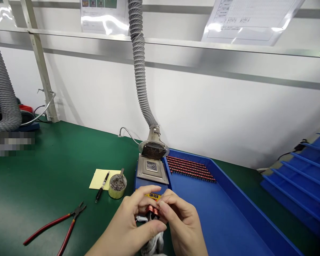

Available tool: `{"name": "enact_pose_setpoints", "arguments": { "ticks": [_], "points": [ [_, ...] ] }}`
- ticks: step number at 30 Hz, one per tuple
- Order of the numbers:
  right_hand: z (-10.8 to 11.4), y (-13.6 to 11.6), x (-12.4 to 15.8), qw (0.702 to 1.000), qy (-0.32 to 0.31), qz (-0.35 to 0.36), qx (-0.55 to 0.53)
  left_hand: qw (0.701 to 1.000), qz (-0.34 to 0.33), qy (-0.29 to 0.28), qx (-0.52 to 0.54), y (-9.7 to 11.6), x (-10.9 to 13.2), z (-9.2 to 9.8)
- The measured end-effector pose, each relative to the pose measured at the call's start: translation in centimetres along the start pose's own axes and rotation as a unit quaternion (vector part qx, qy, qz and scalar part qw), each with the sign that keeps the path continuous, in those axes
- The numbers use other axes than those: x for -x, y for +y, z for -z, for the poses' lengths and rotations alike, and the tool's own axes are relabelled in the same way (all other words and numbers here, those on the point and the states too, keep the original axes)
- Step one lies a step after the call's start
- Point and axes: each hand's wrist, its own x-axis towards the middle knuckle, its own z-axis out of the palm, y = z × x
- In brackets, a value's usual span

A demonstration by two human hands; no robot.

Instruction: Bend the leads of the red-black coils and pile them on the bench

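Observation:
Low in the head view, my left hand (130, 220) is closed around small red-and-black wound coils (152, 210). Opposite it, my right hand (182, 222) pinches at the right side of the coils, its thumb and forefinger pressed together; what lies between those fingertips is hidden. Just beyond my fingers stands a blue soldering pot marked CM 558 (142, 174), its square metal top holding silvery solder (152, 166). Under my hands is a crumpled whitish cloth (156, 243). Many similar coils (190, 169) lie in tight rows at the back of a blue tray (210, 213).
A tin (117, 195) of grey scraps, a pen (102, 187) and yellow paper (96, 179) sit left of the pot. Red-handled pliers (74, 215) lie nearer. A fume hose (140, 71) hangs over the pot. Blue stacked trays (290, 185) stand at right.

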Motion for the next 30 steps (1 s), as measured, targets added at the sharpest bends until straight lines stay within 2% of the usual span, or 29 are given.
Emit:
{"name": "enact_pose_setpoints", "arguments": {
  "ticks": [8, 17, 22, 30],
  "points": [
    [-0.15, 0.05, 0.07, 1.000, 0.005, -0.007, -0.005, 1.000, 0.017, 0.015, -0.015, 1.01, 0.39, -0.13],
    [-0.26, 0.35, 0.04, 0.999, 0.002, -0.013, -0.030, 1.000, -0.010, -0.017, -0.018, 0.75, 0.17, 0.34],
    [-0.53, 0.12, 0.15, 1.000, 0.001, -0.010, -0.023, 1.000, 0.003, -0.020, 0.001, 0.67, 0.18, 0.38],
    [-0.57, 0.23, 0.25, 0.998, 0.042, -0.024, -0.040, 0.998, 0.020, -0.034, 0.043, 0.61, 0.32, 0.28]
  ]
}}
